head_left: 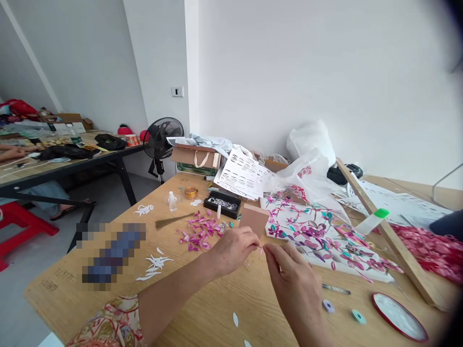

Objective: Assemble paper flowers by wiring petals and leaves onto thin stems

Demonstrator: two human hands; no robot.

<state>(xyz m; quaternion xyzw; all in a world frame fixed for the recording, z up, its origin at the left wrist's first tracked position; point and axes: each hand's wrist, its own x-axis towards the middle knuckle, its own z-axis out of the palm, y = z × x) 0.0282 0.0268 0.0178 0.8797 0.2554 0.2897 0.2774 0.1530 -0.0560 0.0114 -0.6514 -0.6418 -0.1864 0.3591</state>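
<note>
Over a wooden table, a person's left hand and right hand meet fingertip to fingertip. Both are closed in a pinch on a tiny pink petal, held just above the table between them. A loose pile of pink petals lies just behind the left hand. A white panel covered in pink and teal flowers lies behind the right hand, with a brown block beside it.
</note>
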